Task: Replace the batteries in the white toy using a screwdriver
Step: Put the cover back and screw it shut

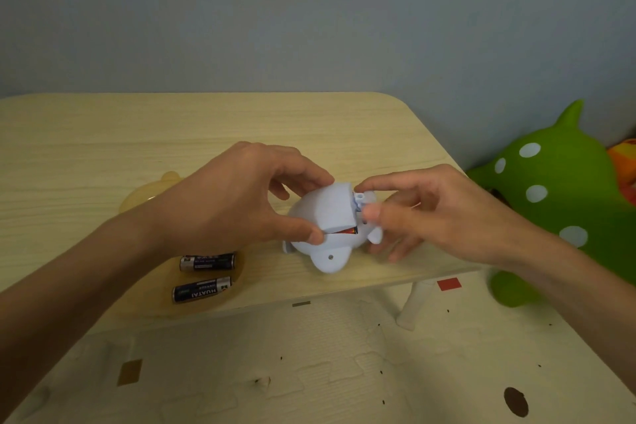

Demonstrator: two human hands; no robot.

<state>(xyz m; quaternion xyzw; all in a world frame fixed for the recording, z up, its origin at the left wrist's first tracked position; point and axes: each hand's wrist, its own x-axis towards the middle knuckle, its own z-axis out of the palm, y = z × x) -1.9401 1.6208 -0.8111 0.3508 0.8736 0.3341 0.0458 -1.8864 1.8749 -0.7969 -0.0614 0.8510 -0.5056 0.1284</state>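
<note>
The white toy point(327, 251) lies on the wooden table point(103, 148) near its front edge. Its white battery cover point(332, 208) sits tilted on top, and a battery point(349, 231) shows orange and black in the gap beneath it. My left hand point(234, 196) pinches the cover between thumb and fingers. My right hand point(423, 213) touches the toy's right end with thumb and index finger. Two black batteries point(206, 262) point(201, 289) lie side by side in a yellow dish point(237, 272) left of the toy. No screwdriver is in sight.
A green toy with white spots point(557, 196) stands on the floor beside the table's right edge. A white table leg point(413, 303) drops below the front edge. The floor is a pale foam mat point(309, 372).
</note>
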